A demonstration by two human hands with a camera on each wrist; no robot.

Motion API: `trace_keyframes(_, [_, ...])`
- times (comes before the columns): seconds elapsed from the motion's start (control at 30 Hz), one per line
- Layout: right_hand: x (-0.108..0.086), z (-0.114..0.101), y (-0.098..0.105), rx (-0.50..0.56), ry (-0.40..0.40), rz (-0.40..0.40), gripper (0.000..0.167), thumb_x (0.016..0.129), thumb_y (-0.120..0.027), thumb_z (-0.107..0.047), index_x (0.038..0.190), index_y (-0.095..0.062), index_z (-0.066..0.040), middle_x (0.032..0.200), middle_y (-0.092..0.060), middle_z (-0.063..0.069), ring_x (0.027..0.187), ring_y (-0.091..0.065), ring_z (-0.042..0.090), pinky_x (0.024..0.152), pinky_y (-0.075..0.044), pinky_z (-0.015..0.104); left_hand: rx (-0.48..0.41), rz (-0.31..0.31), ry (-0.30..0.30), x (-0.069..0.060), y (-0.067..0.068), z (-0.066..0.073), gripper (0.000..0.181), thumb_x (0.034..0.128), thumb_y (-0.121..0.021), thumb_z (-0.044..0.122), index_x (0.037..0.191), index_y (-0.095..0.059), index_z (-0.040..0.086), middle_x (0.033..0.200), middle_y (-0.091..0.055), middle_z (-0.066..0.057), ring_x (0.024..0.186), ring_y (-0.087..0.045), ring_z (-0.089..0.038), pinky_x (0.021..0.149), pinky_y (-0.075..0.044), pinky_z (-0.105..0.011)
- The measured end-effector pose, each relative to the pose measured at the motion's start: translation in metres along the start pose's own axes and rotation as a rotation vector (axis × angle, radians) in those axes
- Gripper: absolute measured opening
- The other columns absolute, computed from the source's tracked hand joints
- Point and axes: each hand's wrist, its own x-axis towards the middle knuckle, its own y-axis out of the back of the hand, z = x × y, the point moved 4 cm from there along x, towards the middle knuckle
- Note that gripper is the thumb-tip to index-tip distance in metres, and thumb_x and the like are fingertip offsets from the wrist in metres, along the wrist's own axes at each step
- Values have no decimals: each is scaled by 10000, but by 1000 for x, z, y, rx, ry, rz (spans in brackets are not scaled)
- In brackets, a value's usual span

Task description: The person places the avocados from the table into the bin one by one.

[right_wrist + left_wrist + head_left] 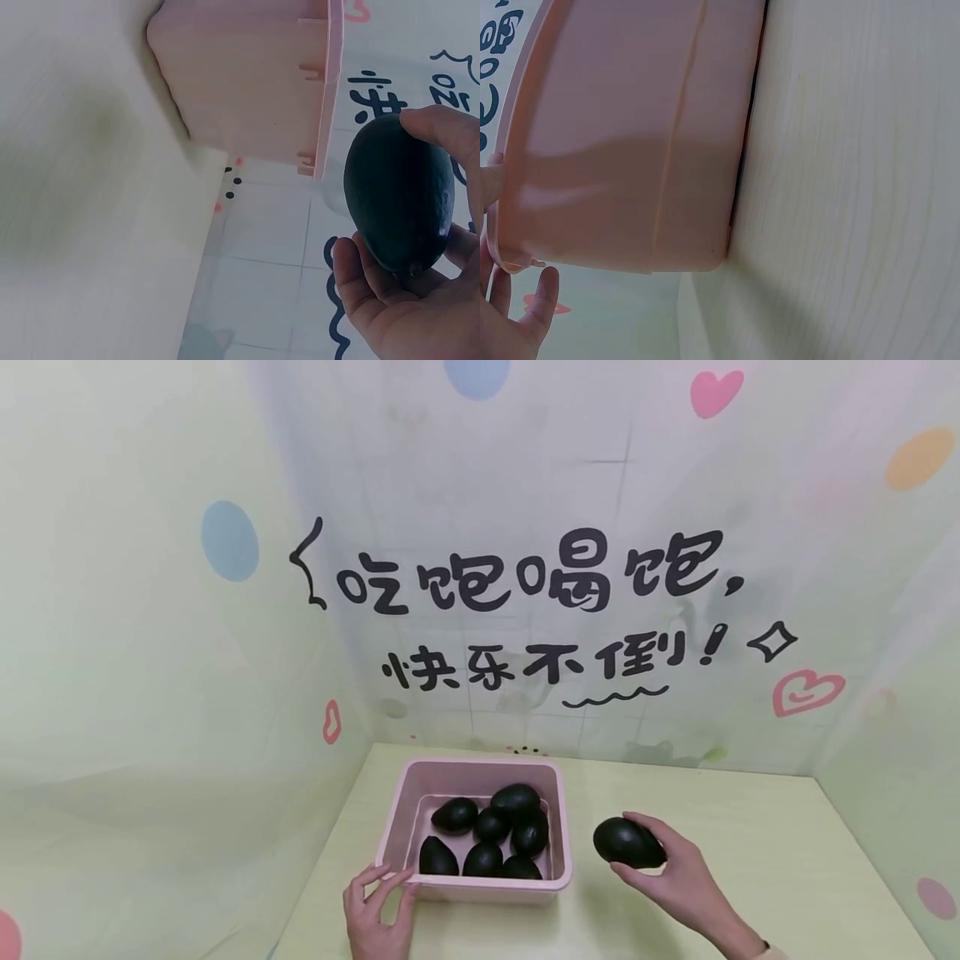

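Observation:
My right hand (681,872) holds a dark, egg-shaped avocado (628,842) above the table, to the right of a pink plastic bin (480,893). In the right wrist view, the thumb lies on one end of the avocado (397,195) and the fingers curl under the other. Several more dark avocados (517,802) lie inside the bin, the front ones partly hidden by its wall. At the bin's front left corner, my left hand (378,914) grips the rim. The left wrist view shows its fingers about the corner of the bin (615,150).
The bin stands on a pale wood-grain table (712,810). Behind it hangs a printed backdrop (540,485) with black lettering, dots and hearts. Similar printed sheets close off the left and right sides.

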Motion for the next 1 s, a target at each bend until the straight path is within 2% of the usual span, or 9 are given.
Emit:
trace_keyframes(0.57, [8,-8,-1,-13,56,-11,637,764,-974,-205,1333,-690,-165,1256,-766,15,1058,-692,28,828,-600,247,1,3,5,-2,0,-3,310,639,-895,-7,926,-832,88,1079,-668,-216,1306,-499,-63,1070,-330,-147])
trace_keyframes(0.87, [12,-10,-2,-24,116,-18,647,753,-975,-168,1332,-685,-170,1235,-764,-20,1057,-698,42,846,-596,222,3,1,-1,-2,-1,-3,304,641,-898,12,927,-831,90,1081,-672,-216,1295,-508,-85,1079,-332,-149])
trace_keyframes(1.0, [15,-13,-2,-27,141,-28,649,752,-974,-159,1333,-684,-161,1226,-761,-38,1048,-700,43,847,-603,233,5,0,15,-3,-1,-4,317,623,-897,-17,918,-829,75,1085,-675,-210,1295,-498,-56,1058,-339,-163])
